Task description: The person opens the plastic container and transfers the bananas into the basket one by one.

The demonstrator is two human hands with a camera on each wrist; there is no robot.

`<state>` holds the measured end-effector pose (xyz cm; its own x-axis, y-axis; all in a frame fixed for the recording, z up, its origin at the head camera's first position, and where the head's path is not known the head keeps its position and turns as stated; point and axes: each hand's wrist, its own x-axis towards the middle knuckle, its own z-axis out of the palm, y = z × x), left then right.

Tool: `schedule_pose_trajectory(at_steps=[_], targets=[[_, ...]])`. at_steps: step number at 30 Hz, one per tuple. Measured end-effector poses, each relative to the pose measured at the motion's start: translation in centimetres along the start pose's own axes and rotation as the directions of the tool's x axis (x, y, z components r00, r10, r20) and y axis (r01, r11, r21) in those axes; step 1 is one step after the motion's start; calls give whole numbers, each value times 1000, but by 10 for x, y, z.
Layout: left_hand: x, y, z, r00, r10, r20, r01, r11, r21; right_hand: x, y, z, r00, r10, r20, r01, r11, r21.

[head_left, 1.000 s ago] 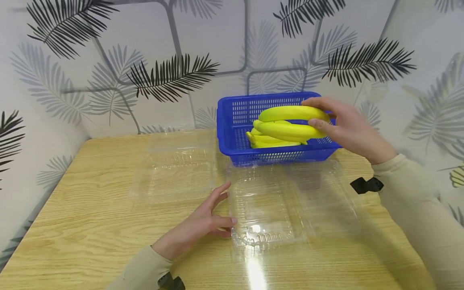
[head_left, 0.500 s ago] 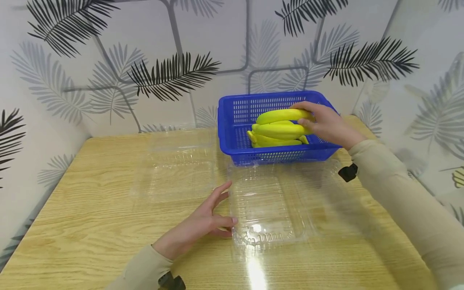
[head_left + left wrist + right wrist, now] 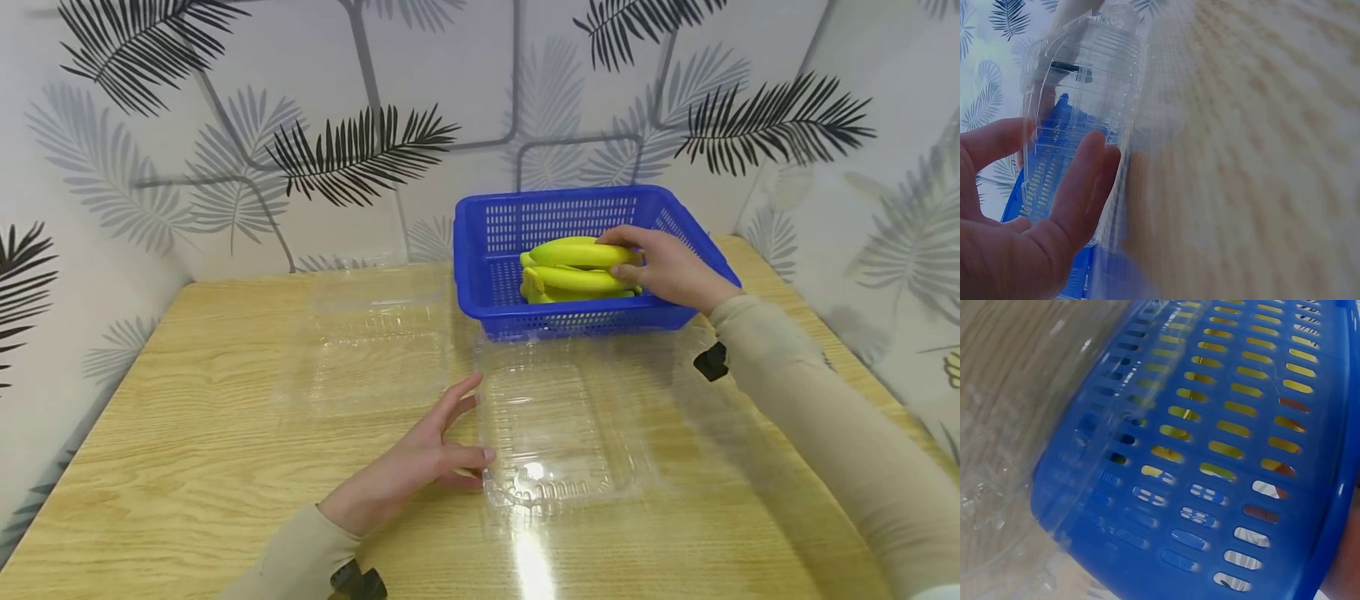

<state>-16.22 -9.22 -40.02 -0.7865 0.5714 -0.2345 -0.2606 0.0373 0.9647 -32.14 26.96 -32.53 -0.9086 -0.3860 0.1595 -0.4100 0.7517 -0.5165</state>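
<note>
My right hand [image 3: 667,262] reaches into the blue plastic basket [image 3: 510,316] and grips yellow bananas [image 3: 573,252] near their right end, thumb on the lower one and fingers over the upper one. More yellow fruit lies beneath them. In the right wrist view, the basket's slotted wall [image 3: 1104,562] hides nearly all of that hand. On the wooden table, my left hand [image 3: 408,462] touches the left edge of a clear plastic clamshell container [image 3: 547,408], which lies with its lid spread out to the right. The left wrist view shows extended fingers [image 3: 1079,187] beside the container wall.
A second clear container [image 3: 378,362], also opened out, lies on the left, behind my left hand. Wallpaper [image 3: 420,75] with a leaf pattern rises behind the table [image 3: 187,467]. The basket stands near that wall, just behind the nearer container.
My right hand has lowered the bananas into the basket and moved left, so they now sit on the other fruit. The left hand has stayed at the container's edge.
</note>
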Motion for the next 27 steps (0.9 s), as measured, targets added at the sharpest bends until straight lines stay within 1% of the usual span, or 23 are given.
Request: schedule_pose_trajectory(at_steps=[7,12,16,21,27], targets=[[-1,1,0,1000,-3,1,3,1000,0,1,-1,1,999,-22,28,24,998,-50],[-1,1,0,1000,-8,2,8,1000,-2,0,-2,2,999,-9,46,12,998,-69],[-1,0,0,1000,-3,-1,3,1000,-2,-4,-7,2,999,12,52,-8,997,-79],[-1,0,1,1000,3,-6,-3,1000,4,-13,-16,2,999,42,19,-40,994,-99],[-1,1,1,1000,6,-14,-6,1000,-1,-32,-30,3,999,-24,-41,20,996,-89]])
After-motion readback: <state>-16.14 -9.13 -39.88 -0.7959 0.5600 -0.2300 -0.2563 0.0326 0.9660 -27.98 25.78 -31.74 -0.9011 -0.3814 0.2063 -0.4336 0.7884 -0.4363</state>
